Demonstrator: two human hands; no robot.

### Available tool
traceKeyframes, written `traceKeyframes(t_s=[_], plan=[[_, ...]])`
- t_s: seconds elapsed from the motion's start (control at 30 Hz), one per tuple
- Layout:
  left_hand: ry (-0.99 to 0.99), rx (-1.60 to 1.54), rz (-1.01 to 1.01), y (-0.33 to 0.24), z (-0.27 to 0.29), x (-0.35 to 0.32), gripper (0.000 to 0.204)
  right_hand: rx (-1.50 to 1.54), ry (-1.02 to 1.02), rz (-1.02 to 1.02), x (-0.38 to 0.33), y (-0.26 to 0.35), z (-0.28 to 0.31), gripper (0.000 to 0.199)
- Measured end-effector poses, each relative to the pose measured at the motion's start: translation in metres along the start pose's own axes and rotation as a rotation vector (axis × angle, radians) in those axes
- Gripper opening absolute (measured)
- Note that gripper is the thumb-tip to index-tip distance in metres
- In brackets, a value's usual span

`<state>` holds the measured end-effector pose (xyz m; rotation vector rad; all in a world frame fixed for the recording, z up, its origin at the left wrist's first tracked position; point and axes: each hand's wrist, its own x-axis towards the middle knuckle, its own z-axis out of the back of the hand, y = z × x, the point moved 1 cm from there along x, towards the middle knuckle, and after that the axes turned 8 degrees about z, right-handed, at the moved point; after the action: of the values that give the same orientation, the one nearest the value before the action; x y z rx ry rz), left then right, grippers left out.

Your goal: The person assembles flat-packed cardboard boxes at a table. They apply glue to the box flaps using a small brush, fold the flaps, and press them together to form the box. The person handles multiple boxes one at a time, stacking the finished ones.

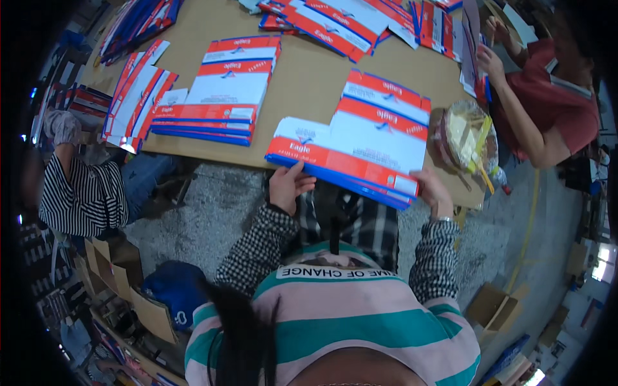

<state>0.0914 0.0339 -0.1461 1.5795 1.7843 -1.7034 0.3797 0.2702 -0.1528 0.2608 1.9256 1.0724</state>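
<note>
A stack of flat printed card sleeves, red and white with blue edges, lies at the near edge of the table in front of me. At its near left corner is my left hand, the thumb against the edge and the fingers apart, loosely bent. My right hand grips the stack's near right corner, thumb toward the top and the other fingers partly hidden. To the left lies a second neat stack of the same sleeves, with a fanned pile beside it.
More sleeves lie across the far side of the brown table. Right of my stack stands a bowl in clear plastic, with a yellow utensil. One person works at the right; another in stripes sits at the left.
</note>
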Motion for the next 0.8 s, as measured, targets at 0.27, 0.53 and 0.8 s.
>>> traceKeyframes(t_s=[0.27,0.53,0.8], plan=[[0.164,0.492,0.068,-0.004,-0.023,-0.02,0.023,-0.491,-0.435,0.486,0.011,0.014,0.004,0.043],[-0.105,1.244,-1.001,-0.053,-0.044,0.015,0.035,-0.883,-0.652,1.025,-0.01,-0.014,-0.088,0.033],[0.079,1.634,-0.64,-0.081,-0.08,0.043,0.055,-1.228,-0.507,0.835,-0.011,-0.029,-0.117,0.053]])
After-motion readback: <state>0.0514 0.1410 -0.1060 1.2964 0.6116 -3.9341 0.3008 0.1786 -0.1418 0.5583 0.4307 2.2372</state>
